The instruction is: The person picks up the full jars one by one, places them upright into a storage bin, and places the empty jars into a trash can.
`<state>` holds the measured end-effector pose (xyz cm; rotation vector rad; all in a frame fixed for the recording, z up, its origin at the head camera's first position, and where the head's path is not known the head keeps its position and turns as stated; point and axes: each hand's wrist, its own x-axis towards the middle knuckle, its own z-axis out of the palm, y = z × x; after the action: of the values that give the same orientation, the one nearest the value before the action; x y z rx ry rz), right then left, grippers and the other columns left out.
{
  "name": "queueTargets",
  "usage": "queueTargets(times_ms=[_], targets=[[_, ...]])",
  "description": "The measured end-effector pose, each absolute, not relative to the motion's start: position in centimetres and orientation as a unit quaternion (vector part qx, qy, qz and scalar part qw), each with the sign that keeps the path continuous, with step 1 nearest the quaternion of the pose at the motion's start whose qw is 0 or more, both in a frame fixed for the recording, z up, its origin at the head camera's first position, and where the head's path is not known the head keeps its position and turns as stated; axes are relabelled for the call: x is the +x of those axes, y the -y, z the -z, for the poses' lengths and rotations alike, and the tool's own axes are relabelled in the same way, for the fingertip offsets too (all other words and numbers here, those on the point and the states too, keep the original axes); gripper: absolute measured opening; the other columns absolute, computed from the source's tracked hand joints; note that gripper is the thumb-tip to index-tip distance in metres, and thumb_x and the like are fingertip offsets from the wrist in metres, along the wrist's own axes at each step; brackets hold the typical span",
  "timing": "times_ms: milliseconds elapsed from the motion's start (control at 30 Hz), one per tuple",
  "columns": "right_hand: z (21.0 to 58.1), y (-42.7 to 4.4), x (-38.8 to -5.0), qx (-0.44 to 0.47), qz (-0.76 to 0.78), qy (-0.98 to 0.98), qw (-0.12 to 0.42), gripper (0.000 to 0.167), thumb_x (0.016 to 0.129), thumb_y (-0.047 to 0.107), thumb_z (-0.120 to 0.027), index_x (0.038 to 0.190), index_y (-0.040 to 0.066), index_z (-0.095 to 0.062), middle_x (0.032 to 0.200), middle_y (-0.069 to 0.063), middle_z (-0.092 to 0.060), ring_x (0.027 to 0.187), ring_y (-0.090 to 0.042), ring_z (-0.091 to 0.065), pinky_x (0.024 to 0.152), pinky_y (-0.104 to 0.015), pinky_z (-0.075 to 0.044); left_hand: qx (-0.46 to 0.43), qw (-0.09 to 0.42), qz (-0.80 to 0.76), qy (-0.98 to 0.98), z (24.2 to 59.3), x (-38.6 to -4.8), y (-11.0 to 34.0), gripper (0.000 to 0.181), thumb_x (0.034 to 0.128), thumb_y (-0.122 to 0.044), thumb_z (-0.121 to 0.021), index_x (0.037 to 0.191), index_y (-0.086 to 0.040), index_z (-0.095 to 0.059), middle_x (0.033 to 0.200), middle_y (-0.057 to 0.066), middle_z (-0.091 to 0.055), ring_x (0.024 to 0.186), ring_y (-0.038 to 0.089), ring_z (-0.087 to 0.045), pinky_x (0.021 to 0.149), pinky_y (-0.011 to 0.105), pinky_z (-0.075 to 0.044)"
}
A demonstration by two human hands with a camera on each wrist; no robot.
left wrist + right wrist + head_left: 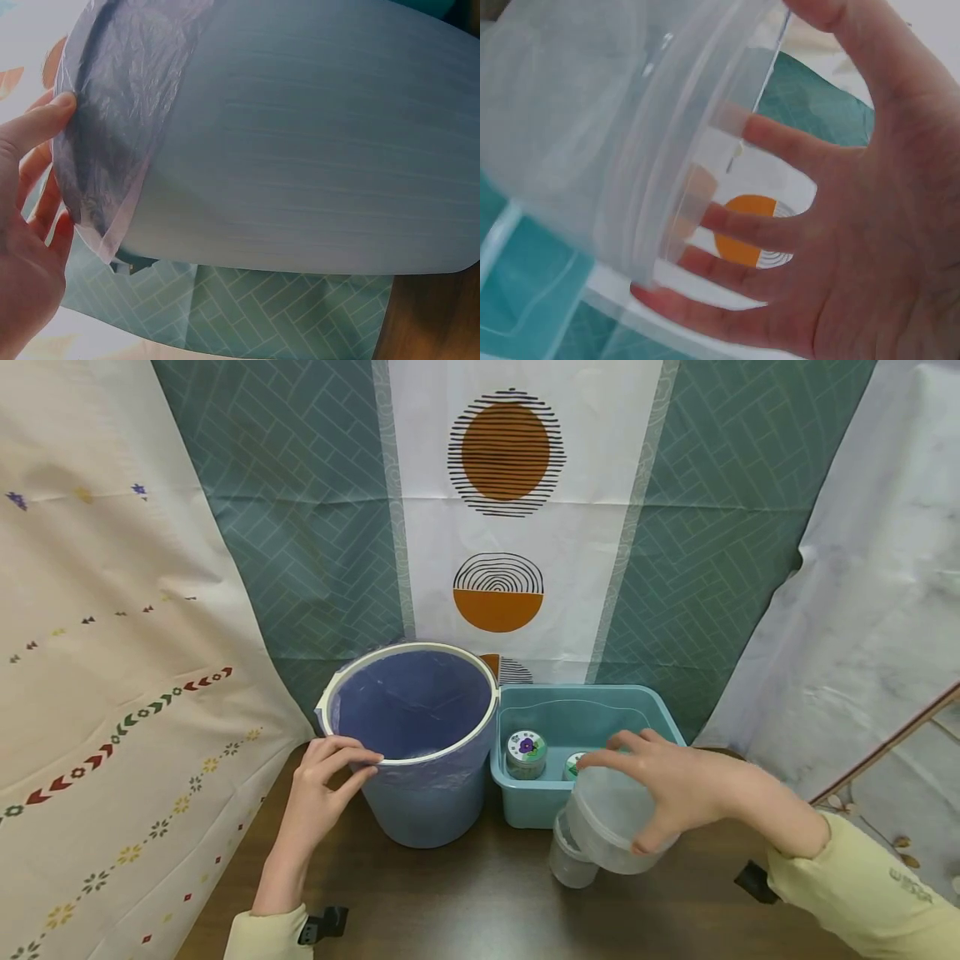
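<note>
My left hand point(324, 789) holds the white rim of a blue bin point(427, 810) lined with a thin clear bag; in the left wrist view the thumb lies on the bag-covered edge point(112, 127). My right hand point(678, 785) grips a large translucent tub point(611, 818) by its rim, thumb on one side and fingers on the other, the tub tilted. Below and beside it stands a smaller translucent cup point(572, 864) on the table. In the right wrist view the fingers point(772, 232) reach round the rim of the tub point(577, 135).
Behind the tub, a teal basin point(532, 806) holds a small round jar point(527, 754) with a flower-patterned lid and a second lidded jar point(573, 766), partly hidden. Patterned cloths point(330, 527) hang behind and at both sides. The brown table point(450, 902) extends in front.
</note>
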<state>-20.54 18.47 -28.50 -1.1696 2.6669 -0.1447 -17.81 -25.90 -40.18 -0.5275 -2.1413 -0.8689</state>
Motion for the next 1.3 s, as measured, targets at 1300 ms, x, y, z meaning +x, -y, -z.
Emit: queueTargets(times_ms=[1300], targets=[[17.7,2.9,-33.0,-0.445,-0.046,-0.888,0.11,0.09,0.074,0.044,-0.082,0.15,0.044,-0.034,0.153,-0.004,-0.032,0.139,-0.028,-0.026,0.107,-0.052,-0.039,-0.198,0.363,0.345,0.843,39.9,-17.6,25.8,0.028,0.0717,0.003,-0.083,0.092,-0.016,-0.077,0.095,0.001,-0.066,0.096,0.012,-0.049,0.086,0.021,-0.036]])
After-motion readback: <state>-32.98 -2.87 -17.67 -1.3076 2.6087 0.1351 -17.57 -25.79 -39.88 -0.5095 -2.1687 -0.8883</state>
